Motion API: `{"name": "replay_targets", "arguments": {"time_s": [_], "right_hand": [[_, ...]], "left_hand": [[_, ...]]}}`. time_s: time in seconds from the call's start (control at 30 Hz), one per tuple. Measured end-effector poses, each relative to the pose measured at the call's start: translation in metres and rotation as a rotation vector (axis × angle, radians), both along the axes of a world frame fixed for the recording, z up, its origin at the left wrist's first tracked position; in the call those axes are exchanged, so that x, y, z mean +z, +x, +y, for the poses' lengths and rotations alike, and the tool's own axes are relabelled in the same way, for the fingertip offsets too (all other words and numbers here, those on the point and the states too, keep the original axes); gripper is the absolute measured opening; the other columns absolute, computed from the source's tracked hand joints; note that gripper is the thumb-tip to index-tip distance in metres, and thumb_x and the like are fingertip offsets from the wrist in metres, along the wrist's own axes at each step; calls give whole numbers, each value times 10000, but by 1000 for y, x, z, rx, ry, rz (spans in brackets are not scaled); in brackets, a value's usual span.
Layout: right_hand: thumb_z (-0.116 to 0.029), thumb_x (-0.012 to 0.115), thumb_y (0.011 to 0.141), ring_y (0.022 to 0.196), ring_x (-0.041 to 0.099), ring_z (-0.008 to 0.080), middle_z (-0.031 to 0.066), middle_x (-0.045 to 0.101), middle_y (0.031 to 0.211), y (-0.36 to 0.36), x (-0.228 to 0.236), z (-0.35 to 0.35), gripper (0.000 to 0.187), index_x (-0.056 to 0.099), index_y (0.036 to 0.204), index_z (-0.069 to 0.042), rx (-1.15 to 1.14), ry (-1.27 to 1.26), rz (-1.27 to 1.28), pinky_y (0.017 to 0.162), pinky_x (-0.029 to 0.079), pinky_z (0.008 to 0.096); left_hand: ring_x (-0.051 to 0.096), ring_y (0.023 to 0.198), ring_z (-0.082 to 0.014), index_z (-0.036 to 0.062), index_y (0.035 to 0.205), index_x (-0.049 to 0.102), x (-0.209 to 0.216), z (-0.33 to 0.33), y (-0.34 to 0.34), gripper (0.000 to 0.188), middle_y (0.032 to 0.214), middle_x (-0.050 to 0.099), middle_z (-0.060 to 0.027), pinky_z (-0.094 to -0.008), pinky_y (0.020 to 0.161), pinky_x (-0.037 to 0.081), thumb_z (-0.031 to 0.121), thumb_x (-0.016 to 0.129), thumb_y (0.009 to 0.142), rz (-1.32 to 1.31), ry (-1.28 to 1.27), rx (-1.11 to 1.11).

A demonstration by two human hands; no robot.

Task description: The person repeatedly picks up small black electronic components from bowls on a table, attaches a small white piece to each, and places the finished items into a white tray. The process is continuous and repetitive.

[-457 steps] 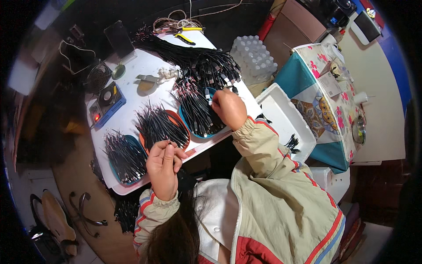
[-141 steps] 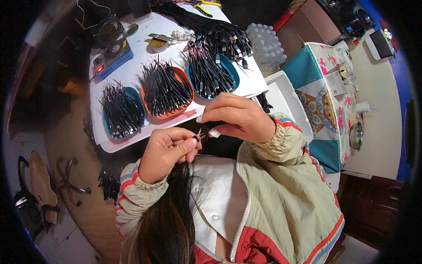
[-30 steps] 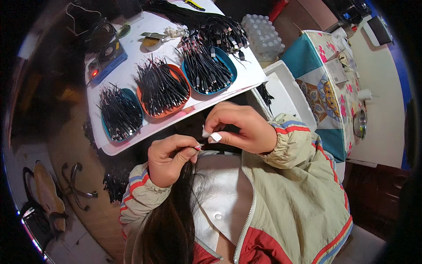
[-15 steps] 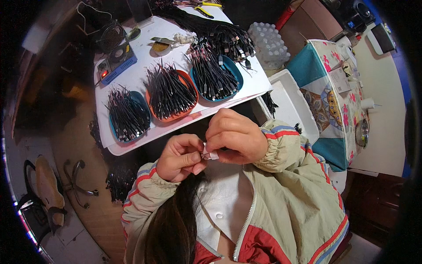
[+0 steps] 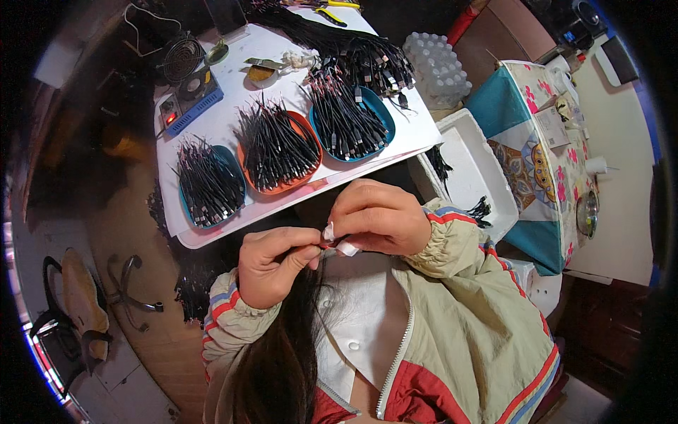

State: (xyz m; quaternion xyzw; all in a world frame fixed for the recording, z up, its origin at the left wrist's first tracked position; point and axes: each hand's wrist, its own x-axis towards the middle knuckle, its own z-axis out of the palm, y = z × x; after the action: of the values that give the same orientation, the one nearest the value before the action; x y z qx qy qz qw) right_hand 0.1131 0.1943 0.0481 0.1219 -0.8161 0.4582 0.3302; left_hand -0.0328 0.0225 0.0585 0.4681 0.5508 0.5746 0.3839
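My left hand (image 5: pixel 274 263) is closed in a pinch, thumb against index finger, in front of my chest. Facing it, my right hand (image 5: pixel 381 218) is bent with its fingers pressed together, its tips almost meeting the left ones. White paper- or tape-like pieces (image 5: pixel 347 248) show at the right thumb and index fingertip; whether they are held or wrapped round the fingers I cannot tell. Something small lies between the two pinches, too tiny to name. Beyond the hands, short black cables fill a teal bowl (image 5: pixel 232 157), an orange bowl (image 5: pixel 316 134) and a blue bowl (image 5: pixel 383 113).
The bowls stand on a white table (image 5: pixel 417 131). Behind them lie a blue device (image 5: pixel 201 106) with a red light, a pile of black USB cables (image 5: pixel 374 67) and yellow-handled pliers (image 5: pixel 330 17). At right are a white foam box (image 5: pixel 487 159) and a cloth-covered table (image 5: pixel 526 92).
My left hand has shifted slightly left and down, and its fingers have straightened into a pinch. The white pieces at my right fingertips now show apart. The view has tilted slightly.
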Motion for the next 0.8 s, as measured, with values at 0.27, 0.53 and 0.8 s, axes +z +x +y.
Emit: {"name": "replay_targets", "arguments": {"time_s": [0.27, 0.53, 0.8], "right_hand": [[-90, 772, 691, 800, 625, 220, 64, 644, 913, -5, -2, -2, 234, 691, 905, -39, -66, 123, 96, 686, 504, 323], [-185, 794, 626, 1008, 493, 222, 20, 613, 1134, 4, 11, -12, 299, 722, 915, -166, -488, 254, 142, 859, 422, 346], [-151, 791, 529, 960, 456, 218, 24, 612, 1087, -4, 8, -17, 310, 733, 830, -112, -464, 469, 164, 806, 402, 312]], "left_hand": [[621, 649, -113, -38, 958, 667, 0, 2, 1, 90, 788, 668, -80, -221, 597, 492, -23, 618, 885, -7, -41, 25], [622, 667, -109, -31, 981, 667, 0, 0, 7, 103, 841, 680, -84, -226, 611, 494, -21, 630, 885, 169, 41, 235], [639, 665, -152, -40, 986, 659, -1, -2, 10, 111, 847, 679, -109, -253, 610, 505, -23, 631, 880, 172, 45, 245]]}}
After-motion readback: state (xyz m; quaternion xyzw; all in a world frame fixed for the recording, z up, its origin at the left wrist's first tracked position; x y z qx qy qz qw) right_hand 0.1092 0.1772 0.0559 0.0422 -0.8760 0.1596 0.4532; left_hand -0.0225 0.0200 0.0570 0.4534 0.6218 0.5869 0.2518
